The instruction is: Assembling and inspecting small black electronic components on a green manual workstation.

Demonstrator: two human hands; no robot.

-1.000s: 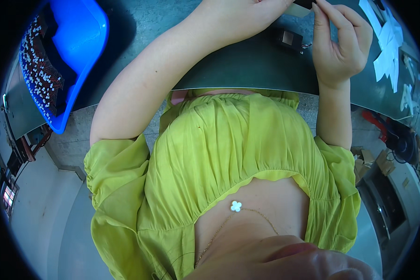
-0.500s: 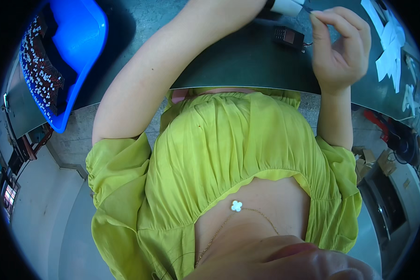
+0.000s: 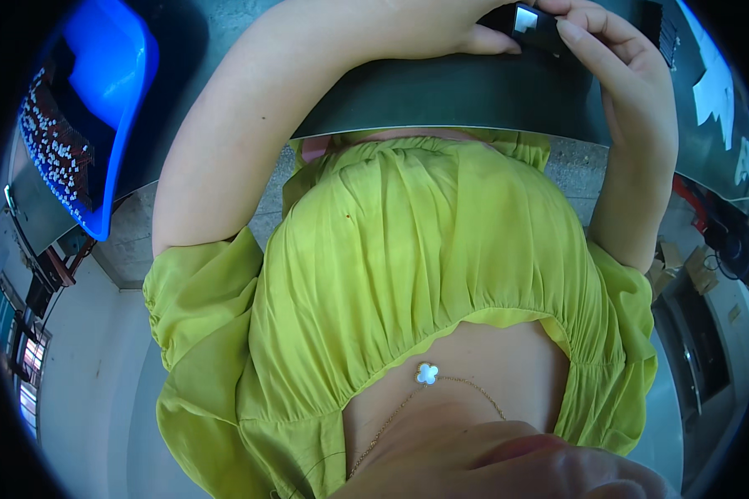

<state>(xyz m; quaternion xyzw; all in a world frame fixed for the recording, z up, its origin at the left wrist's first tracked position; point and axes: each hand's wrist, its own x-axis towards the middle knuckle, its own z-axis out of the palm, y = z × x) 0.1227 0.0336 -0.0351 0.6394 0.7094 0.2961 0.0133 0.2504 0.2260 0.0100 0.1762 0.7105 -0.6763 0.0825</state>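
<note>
We held a small black part (image 3: 534, 23) above the dark tabletop (image 3: 474, 100), left hand (image 3: 441, 29) and right hand (image 3: 620, 71) both pinching its ends. It looked light, rigid, best gripped by its edges.

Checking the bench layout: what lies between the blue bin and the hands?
In the head view, bare grey bench lies between the blue bin and the hands.
</note>
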